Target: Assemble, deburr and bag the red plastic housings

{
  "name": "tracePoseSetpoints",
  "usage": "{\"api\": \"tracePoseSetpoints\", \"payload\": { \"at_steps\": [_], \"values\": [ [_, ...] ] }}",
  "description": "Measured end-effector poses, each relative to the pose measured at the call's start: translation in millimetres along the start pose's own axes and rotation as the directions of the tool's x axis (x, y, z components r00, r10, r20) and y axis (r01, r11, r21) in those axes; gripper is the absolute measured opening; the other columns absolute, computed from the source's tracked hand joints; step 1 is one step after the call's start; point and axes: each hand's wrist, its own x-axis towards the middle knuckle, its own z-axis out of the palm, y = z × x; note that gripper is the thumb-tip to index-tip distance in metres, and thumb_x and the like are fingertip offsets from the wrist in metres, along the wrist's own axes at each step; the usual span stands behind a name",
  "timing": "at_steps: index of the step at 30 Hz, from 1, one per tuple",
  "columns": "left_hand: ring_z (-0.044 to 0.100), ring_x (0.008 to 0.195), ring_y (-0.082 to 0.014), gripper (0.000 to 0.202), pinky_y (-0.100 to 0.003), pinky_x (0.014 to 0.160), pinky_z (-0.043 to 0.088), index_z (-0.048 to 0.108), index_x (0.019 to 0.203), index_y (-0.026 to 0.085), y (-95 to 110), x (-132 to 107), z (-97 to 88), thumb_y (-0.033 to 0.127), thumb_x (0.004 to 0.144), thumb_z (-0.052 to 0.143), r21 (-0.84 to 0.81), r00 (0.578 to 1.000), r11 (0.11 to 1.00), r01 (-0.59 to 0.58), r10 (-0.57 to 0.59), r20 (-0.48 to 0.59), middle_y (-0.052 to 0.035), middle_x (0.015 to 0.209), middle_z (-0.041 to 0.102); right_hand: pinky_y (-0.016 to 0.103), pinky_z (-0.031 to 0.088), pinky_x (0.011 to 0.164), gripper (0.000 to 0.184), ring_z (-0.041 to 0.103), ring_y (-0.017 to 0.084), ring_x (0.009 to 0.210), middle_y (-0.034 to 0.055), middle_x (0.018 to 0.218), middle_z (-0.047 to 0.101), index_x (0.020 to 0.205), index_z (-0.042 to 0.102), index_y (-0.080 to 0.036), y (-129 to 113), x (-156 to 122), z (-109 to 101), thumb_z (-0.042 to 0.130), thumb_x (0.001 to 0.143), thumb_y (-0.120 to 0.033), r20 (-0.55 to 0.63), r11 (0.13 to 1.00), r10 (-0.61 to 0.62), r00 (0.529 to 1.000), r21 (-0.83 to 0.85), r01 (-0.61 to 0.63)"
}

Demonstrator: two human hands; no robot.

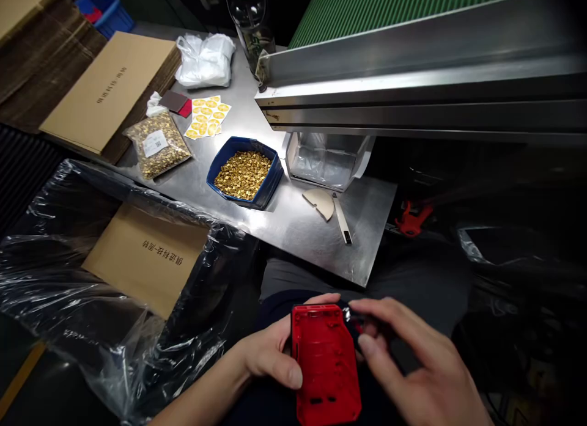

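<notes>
A red plastic casing [324, 366], hollow and roughly rectangular with two small slots at its near end, is held over my lap. My left hand [274, 352] grips it along the left side, thumb on the rim and fingers behind. At its upper right edge, my right hand [408, 352] pinches a small dark, shiny part [352, 321] between thumb and forefinger. Blur and shadow hide what that part is. On the metal bench ahead stands a blue tray [270, 184] full of small brass-coloured pieces [243, 174].
A clear bag of brass-coloured pieces [158, 146], yellow stickers [208, 116], a white plastic bag [205, 60] and a white-handled cutter [342, 219] lie on the bench [293, 227]. Left is a plastic-lined box [59, 255]. A conveyor's metal frame [413, 71] overhangs the right.
</notes>
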Motion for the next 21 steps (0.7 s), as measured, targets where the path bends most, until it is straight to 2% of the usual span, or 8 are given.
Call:
{"api": "tracePoseSetpoints", "payload": {
  "at_steps": [4, 9, 13, 16, 21],
  "values": [
    [0.056, 0.131, -0.035, 0.109, -0.051, 0.111, 0.038, 0.023, 0.157, 0.022, 0, 0, 0.6, 0.03, 0.069, 0.086, 0.038, 0.998, 0.998, 0.054, -0.054, 0.008, -0.0187, 0.142, 0.056, 0.025, 0.058, 0.069, 0.029, 0.068, 0.015, 0.077, 0.0049, 0.092, 0.071, 0.123, 0.062, -0.017, -17, -11, 9, 0.056, 0.095, -0.015, 0.054, 0.972, -0.213, 0.975, -0.093, 0.218],
    [0.055, 0.131, -0.0369, 0.107, -0.054, 0.112, 0.036, 0.027, 0.156, 0.024, 1, 1, 0.7, 0.035, 0.069, 0.087, 0.074, 0.996, 0.993, 0.089, -0.091, 0.019, -0.0181, 0.146, 0.052, 0.03, 0.061, 0.071, 0.028, 0.071, 0.021, 0.08, 0.0104, 0.092, 0.075, 0.118, 0.069, -0.011, -13, -7, 13, 0.05, 0.097, -0.013, 0.083, 0.885, -0.371, 0.925, -0.27, 0.379],
    [0.062, 0.122, -0.034, 0.107, -0.051, 0.106, 0.044, 0.028, 0.156, 0.024, -1, 1, 0.7, 0.034, 0.067, 0.089, 0.077, 0.993, 0.991, 0.113, -0.114, 0.018, -0.0165, 0.136, 0.06, 0.032, 0.062, 0.07, 0.029, 0.072, 0.022, 0.077, 0.0129, 0.094, 0.077, 0.113, 0.072, -0.009, -13, -2, 8, 0.047, 0.098, -0.011, 0.14, 0.812, -0.456, 0.879, -0.338, 0.475],
    [0.061, 0.123, -0.0331, 0.107, -0.049, 0.105, 0.046, 0.031, 0.155, 0.023, -2, 3, 1.4, 0.034, 0.066, 0.089, 0.085, 0.994, 0.991, 0.108, -0.11, 0.019, -0.0158, 0.137, 0.059, 0.032, 0.062, 0.072, 0.031, 0.073, 0.022, 0.081, 0.0126, 0.103, 0.078, 0.113, 0.072, -0.01, -15, -1, 5, 0.045, 0.098, -0.009, 0.184, 0.756, -0.513, 0.839, -0.367, 0.543],
    [0.063, 0.118, -0.0351, 0.096, -0.049, 0.101, 0.048, 0.041, 0.149, 0.018, 1, 8, 5.2, 0.042, 0.067, 0.087, 0.133, 0.993, 0.986, 0.1, -0.108, 0.05, -0.0158, 0.129, 0.063, 0.034, 0.063, 0.072, 0.035, 0.074, 0.025, 0.09, 0.0175, 0.111, 0.076, 0.126, 0.065, -0.005, -9, -5, 3, 0.043, 0.099, -0.011, 0.215, 0.757, -0.479, 0.851, -0.389, 0.525]
  ]
}}
